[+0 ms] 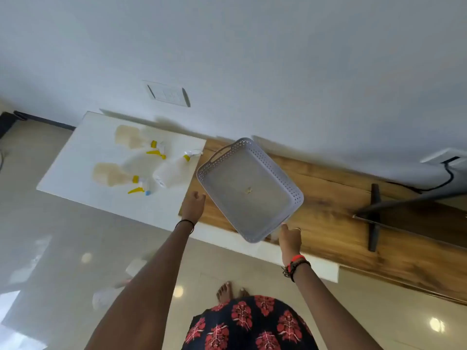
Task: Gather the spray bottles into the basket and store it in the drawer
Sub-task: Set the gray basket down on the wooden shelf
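Note:
An empty grey perforated basket [294,195] sits on the wooden counter top, turned at an angle. Three spray bottles with yellow triggers lie on their sides on the white surface to its left: a far one [129,138] and a near one [108,175], both with yellowish liquid, and a clear one [171,171] closest to the basket. My left hand [193,208] hovers just off the basket's left edge, fingers relaxed and holding nothing. My right hand [290,238] is at the basket's near corner with its thumb against the rim; its fingers are not round it.
The wooden top [328,223] runs off to the right, where a dark monitor stand [374,215] and a cable lie. A wall with a switch plate [168,94] stands behind. Glossy floor tiles and my feet are below. No drawer shows.

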